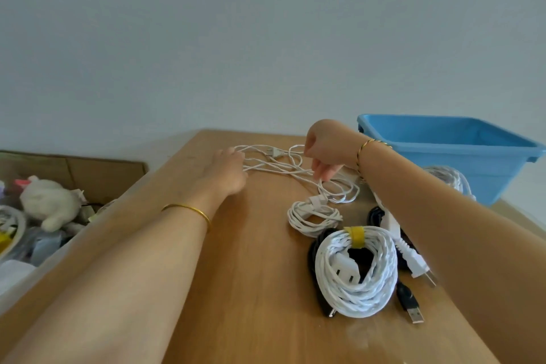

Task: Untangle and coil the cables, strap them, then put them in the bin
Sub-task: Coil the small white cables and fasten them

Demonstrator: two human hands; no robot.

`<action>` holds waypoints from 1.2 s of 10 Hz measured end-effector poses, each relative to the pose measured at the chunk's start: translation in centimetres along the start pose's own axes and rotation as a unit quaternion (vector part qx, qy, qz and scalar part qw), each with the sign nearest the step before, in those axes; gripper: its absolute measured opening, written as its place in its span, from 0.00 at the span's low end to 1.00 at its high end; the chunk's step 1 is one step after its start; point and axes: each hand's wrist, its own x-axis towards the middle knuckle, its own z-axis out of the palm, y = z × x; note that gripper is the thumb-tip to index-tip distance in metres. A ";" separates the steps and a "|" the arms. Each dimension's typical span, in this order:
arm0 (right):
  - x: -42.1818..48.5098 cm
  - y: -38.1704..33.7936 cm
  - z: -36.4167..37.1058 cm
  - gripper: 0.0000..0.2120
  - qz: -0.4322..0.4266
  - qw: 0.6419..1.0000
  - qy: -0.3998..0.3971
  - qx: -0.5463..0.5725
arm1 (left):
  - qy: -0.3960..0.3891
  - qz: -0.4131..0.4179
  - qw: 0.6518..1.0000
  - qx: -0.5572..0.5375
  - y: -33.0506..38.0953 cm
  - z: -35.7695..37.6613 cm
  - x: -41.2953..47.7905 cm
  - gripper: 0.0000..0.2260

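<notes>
Head view of a wooden worktop [251, 275] set against a pale wall. The left hand [227, 170] lies at the far left of the worktop with its back toward the camera. Its fingers are curled over the gathered loops of the thin white cable [280, 167] and hold them at that end. The right hand [328, 151] hangs above the same cable. Its fingers [322, 171] point downward and are drawn narrow, pinching a strand near the middle of the tangle. The cable runs loose between the two hands, and its two-pin plug [276, 152] lies on the worktop at the far side.

Nearer the camera lies a small white coil [313, 216]. In front of it is a large braided white coil [354, 275] bound by a yellow strap [356, 236]. This coil rests on a black cable [313, 251], whose USB connector [413, 313] points toward the camera. A white power lead [413, 263] runs beside it, partly hidden by the right forearm.

The blue bin [443, 151] stands at the far right of the worktop, and another white coil [446, 177] lies just in front of its near wall. A gold bangle [189, 210] circles the left wrist and a cord bracelet [366, 146] the right. Left of the worktop, a cardboard box [103, 168] holds a white plush toy [50, 201].
</notes>
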 end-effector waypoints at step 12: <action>-0.5 -3.2 0.8 0.08 -0.201 0.933 0.297 0.029 | -0.081 -0.126 0.961 -0.231 -4.7 -8.5 -5.7 0.08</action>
